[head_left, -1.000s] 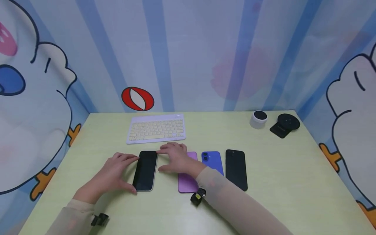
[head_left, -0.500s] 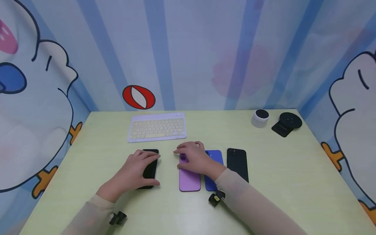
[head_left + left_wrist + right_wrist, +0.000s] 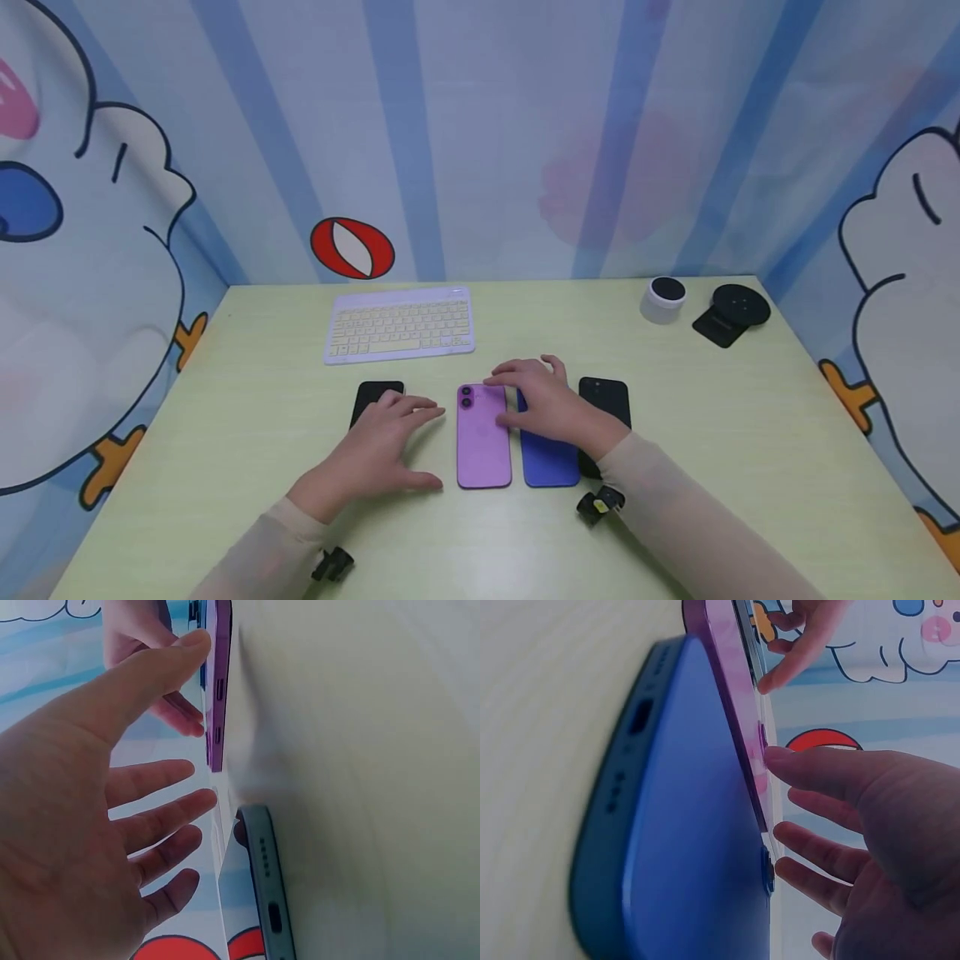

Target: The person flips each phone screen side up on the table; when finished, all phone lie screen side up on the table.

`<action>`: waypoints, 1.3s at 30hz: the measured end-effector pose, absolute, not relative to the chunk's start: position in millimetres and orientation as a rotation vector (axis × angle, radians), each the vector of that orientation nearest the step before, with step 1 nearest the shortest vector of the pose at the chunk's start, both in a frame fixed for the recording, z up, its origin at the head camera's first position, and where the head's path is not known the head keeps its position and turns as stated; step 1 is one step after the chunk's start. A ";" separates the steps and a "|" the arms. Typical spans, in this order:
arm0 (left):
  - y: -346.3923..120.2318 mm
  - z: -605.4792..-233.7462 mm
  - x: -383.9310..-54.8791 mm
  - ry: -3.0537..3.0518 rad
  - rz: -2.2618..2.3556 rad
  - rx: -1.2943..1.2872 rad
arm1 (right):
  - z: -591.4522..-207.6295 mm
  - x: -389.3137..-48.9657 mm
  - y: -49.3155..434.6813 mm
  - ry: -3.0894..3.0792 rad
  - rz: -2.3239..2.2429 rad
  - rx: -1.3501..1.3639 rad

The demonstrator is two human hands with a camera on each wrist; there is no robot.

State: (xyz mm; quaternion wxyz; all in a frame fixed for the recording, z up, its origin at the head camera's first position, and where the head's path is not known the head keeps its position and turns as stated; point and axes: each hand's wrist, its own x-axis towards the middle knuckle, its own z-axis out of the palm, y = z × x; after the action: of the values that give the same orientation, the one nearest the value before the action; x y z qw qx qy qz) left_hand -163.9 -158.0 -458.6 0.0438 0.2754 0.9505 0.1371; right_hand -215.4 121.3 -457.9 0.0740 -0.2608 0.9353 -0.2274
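Four phones would be a row of several on the table: a dark-screened phone (image 3: pixel 377 396), a purple phone (image 3: pixel 483 450), a blue phone (image 3: pixel 551 462) and a black phone (image 3: pixel 606 398). My left hand (image 3: pixel 378 454) is over the dark-screened phone, hiding its lower part, with spread fingers reaching toward the purple phone's left side. Nothing is in its grasp. My right hand (image 3: pixel 555 408) hovers across the blue phone, fingers extended and holding nothing, thumb and fingertips near the purple phone's right edge. In the right wrist view, the blue phone (image 3: pixel 690 810) lies below that hand.
A lilac keyboard (image 3: pixel 400 327) lies behind the phones. At the back right stand a small white cylinder with a dark top (image 3: pixel 662 302) and a black round-topped stand (image 3: pixel 738 307). A striped cartoon backdrop (image 3: pixel 487 142) borders the table (image 3: pixel 712 433) at the back.
Both hands have moved right: the left from the dark-screened phone's left side across it, the right from between the dark-screened and purple phones to over the blue one. The phones stay in place.
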 end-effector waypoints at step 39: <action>-129.2 -464.2 -167.3 2.882 0.474 0.794 | -470.1 -220.2 130.8 2.740 -0.818 -0.739</action>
State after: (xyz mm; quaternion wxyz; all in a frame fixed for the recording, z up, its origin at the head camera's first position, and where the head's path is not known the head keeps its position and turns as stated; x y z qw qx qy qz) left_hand -167.3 -129.2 -464.2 0.0572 0.2618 0.9506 0.1565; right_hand -220.2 130.8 -470.1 0.0938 -0.2492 0.9237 -0.2756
